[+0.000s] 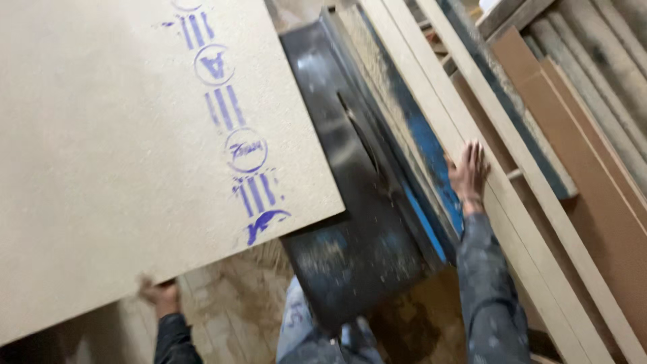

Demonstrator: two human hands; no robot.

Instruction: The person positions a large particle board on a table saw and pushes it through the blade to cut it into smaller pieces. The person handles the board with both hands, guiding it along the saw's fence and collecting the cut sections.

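A large pale fibreboard sheet (121, 148) with blue stamped marks fills the left of the head view and overlaps the black table-saw top (344, 202). My left hand (160, 294) grips the sheet's near edge from below. My right hand (468, 172) lies flat, fingers spread, on a long pale board strip (499, 202) beside the saw's blue fence (424, 148). The saw blade slot (360, 138) shows as a thin line in the black top.
Several long pale strips and brown boards (593, 189) lean along the right side. Grey ribbed material (606, 81) sits at the upper right. Sawdust covers the floor (236, 303) below the saw. My legs (303, 330) are next to the saw's near end.
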